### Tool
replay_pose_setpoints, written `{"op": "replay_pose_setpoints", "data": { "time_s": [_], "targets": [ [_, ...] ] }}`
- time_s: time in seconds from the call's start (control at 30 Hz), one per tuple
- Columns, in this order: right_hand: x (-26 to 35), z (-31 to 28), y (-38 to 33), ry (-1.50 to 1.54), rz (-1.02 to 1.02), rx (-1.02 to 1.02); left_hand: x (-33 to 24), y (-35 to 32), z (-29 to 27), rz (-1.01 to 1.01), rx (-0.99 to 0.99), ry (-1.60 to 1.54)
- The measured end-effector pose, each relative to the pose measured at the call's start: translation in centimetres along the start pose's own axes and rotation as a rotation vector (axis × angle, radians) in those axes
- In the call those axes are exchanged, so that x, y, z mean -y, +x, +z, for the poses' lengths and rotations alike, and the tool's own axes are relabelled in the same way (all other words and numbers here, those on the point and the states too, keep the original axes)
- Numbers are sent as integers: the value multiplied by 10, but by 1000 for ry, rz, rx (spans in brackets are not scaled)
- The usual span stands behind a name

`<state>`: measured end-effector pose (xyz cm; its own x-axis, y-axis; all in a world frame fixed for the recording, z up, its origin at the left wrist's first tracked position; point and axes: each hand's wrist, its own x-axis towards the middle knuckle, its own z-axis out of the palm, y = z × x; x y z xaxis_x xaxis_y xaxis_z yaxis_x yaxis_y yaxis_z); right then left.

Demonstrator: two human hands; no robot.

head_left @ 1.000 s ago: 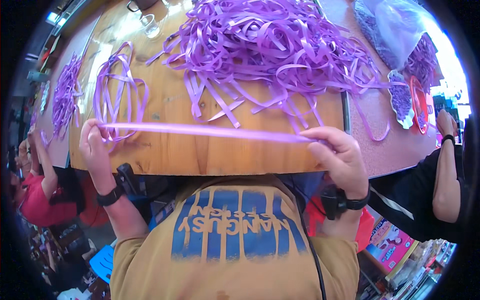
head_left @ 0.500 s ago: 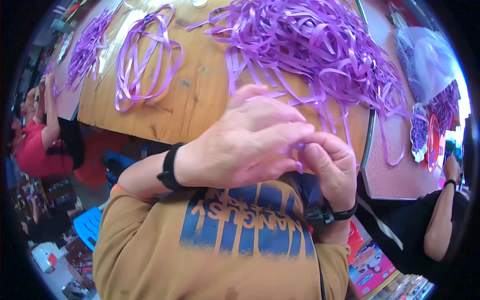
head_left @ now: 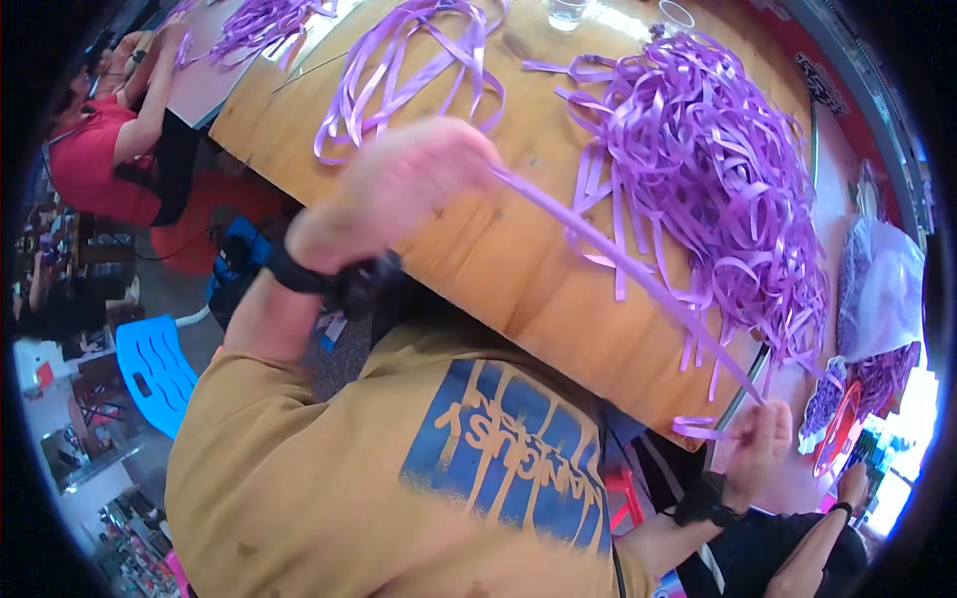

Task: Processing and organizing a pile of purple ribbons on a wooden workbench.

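Left hand (head_left: 419,189), blurred, is closed on one end of a purple strip (head_left: 618,264). Right hand (head_left: 758,444) pinches the other end below the surface (head_left: 518,249) edge. Strip is stretched taut between them, crossing the surface beside the strip heap (head_left: 718,169).

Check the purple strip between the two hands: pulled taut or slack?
Taut. The purple strip runs in one straight line from the left hand to the right hand, with no sag, above the wooden table.
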<state>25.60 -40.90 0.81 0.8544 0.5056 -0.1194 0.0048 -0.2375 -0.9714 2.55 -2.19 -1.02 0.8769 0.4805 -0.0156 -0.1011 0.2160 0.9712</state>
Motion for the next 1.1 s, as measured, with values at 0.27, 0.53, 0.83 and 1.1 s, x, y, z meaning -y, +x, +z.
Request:
{"op": "replay_pose_setpoints", "data": {
  "time_s": [0.27,0.53,0.83,1.1],
  "targets": [
    [-31,-88,-4,82,-64,-219,-27,-9,-108,350,-417,250],
    [-15,-14,15,651,-181,-596,-22,-15,-71,476,-436,-335],
    [-22,-42,12,1514,-288,164,-36,-6,-64,366,-70,-1072],
    [19,8,-6,922,-210,-80,-2,-1,-115,128,-171,-1139]
  ]
}}
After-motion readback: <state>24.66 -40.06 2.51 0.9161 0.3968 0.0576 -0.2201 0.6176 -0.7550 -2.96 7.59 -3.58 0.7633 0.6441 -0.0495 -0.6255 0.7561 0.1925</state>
